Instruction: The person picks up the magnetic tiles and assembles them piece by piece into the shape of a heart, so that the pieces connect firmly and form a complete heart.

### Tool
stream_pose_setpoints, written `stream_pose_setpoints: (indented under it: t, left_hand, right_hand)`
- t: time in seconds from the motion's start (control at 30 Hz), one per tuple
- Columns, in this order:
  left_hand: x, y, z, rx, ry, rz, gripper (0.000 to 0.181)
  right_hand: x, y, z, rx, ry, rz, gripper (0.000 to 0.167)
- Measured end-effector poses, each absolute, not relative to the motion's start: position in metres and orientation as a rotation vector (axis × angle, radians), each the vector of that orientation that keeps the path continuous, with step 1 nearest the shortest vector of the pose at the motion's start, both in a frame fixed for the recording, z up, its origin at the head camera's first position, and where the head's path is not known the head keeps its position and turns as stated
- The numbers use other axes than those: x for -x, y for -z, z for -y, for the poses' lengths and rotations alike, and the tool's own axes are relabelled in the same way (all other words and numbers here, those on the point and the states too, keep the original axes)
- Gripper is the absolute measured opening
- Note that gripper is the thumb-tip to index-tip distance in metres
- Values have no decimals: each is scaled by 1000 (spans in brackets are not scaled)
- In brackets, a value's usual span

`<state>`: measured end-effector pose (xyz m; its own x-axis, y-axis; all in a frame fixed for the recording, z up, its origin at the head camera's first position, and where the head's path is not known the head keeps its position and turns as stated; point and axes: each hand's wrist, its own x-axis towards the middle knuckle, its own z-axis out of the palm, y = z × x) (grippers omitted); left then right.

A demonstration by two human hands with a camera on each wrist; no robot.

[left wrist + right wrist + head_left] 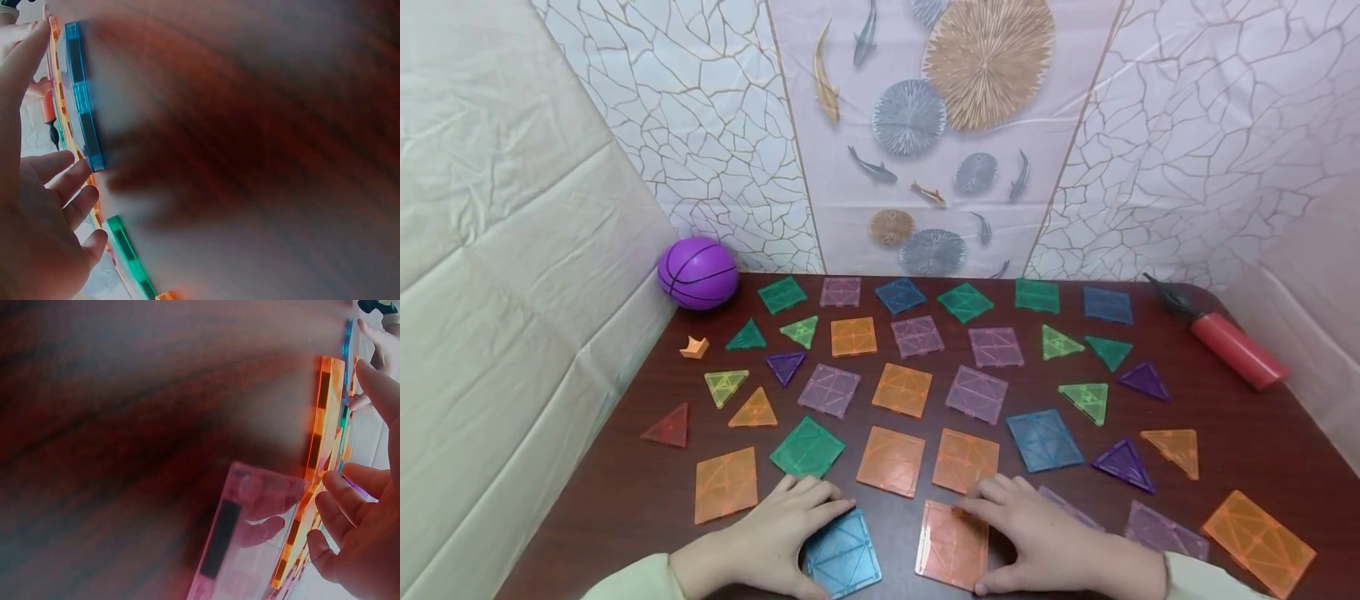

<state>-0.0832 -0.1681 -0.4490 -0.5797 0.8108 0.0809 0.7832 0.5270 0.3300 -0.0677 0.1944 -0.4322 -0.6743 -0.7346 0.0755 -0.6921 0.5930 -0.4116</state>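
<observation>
Low over the near edge of the table, my left hand [782,533] spans a blue square magnetic tile [844,557], with thumb and index finger at its opposite edges. An orange square magnetic tile [951,550] lies to the right, apart from the blue one. My right hand [1037,533] holds this orange tile between thumb and fingers, by its upper and lower edges. Both tiles look flat on the table. In the left wrist view, the fingers meet the lower end of the blue tile [81,94]. The right wrist view shows the orange tile [324,412] edge-on beside the fingers [344,494].
Above the hands lie two orange squares, one of them an orange tile [891,461], and a green tile [807,447]. Several more squares and triangles spread across the brown table [625,500]. A purple ball [698,273] and a red pump [1238,348] stand at the far corners.
</observation>
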Motion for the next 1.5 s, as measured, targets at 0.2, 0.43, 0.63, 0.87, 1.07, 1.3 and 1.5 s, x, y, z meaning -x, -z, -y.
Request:
stream_pose_setpoints:
  t: [0.2, 0.43, 0.63, 0.87, 1.07, 1.3, 1.5]
  left_hand:
    - [81, 450, 165, -1413, -520, -2645, 85]
    - [84, 450, 157, -1434, -602, -2540, 78]
    - [89, 448, 148, -1482, -590, -2503, 74]
    - [94, 450, 137, -1519, -583, -2462, 74]
    - [96, 451, 129, -1546, -562, -2421, 73]
    - [97, 450, 123, -1574, -532, -2386, 72]
    - [99, 449, 121, -1583, -506, -2400, 73]
  right_hand:
    - [65, 434, -191, 1178, 640, -2665, 74]
    - [65, 435, -188, 1173, 658, -2653, 75]
    - [64, 436, -187, 1229, 643, -2659, 69]
    - [66, 434, -187, 1289, 632, -2633, 65]
    - [67, 434, -186, 1288, 648, -2600, 64]
    - [67, 437, -184, 1301, 643, -2583, 65]
    - [69, 437, -185, 1335, 629, -2601, 63]
